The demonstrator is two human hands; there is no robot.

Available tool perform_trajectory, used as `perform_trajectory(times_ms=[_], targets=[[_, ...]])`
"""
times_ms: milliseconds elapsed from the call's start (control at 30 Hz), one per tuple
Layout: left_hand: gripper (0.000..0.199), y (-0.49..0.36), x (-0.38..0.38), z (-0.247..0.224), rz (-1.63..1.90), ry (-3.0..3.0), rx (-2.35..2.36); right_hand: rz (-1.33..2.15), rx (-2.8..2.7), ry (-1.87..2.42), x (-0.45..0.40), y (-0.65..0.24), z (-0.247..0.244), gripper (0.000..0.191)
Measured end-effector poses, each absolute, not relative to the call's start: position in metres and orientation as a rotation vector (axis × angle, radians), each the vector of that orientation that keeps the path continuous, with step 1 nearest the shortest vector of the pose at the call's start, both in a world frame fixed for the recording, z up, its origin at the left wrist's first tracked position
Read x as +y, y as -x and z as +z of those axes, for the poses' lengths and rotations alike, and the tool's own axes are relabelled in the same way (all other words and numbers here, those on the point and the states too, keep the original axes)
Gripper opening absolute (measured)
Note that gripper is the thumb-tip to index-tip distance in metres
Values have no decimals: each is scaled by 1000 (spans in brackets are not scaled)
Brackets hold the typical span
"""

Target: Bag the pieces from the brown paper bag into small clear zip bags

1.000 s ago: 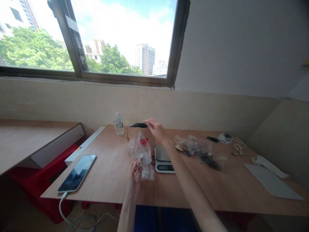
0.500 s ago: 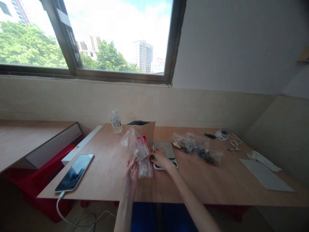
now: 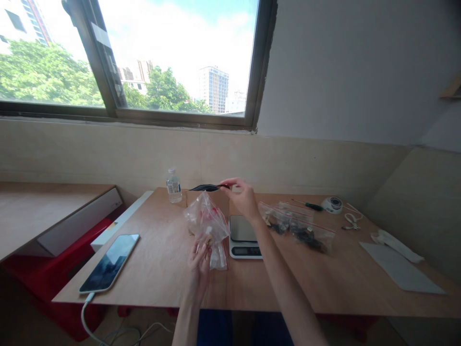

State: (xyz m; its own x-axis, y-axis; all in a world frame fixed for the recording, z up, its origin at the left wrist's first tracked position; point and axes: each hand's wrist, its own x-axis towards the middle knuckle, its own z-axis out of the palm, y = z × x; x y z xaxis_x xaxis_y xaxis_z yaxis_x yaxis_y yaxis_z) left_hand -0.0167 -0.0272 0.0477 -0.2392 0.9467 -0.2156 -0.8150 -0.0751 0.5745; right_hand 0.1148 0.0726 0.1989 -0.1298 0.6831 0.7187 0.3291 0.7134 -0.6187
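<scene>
The left hand [image 3: 199, 262] sits low at the middle of the plywood table top [image 3: 151, 281], its fingers half curled and pinching a clear zip bag [image 3: 207, 223] near the bag's lower part; the film puffs up above the grip, and a pale lump [image 3: 208, 243] lies inside just over the fingertips, too small to identify; a clear plastic tail [image 3: 218, 257] drops below the hand, and whether it belongs to the same bag I cannot tell; the right hand [image 3: 243, 198] is raised further along the table, its thumb and forefinger seemingly closed on the black-lined rim [image 3: 209, 187] of a kraft paper pouch [image 3: 223, 204], though how firmly is hard to tell; thin film slips easily, so a pinch close to the lump gives better control, and a hold at the rim's very edge leaves the pouch mouth unobstructed; the pouch stands upright behind the clear bag, which hides much of its front; a digital kitchen scale [image 3: 243, 235] sits just right of the clear bag; two zip bags of dark and pale pieces [image 3: 297, 227] lie beyond it, near a green-handled screwdriver [image 3: 313, 206]; a phone [image 3: 110, 263] with a white charging cable [image 3: 85, 312] lies on the left, and a water bottle [image 3: 174, 186] stands at the back
</scene>
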Motion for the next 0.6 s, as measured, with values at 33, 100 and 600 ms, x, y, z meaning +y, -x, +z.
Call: perform_trajectory(times_ms=[33,100,600], targets=[[39,15,-27,47,1672,-265,705,355,-1734,808,76,-108,205,15],[41,13,-26,46,1671,-307,692,334,-1800,837,81,-97,208,14],[47,6,-28,53,1572,-604,669,1154,-1718,902,18,-155,126,18]])
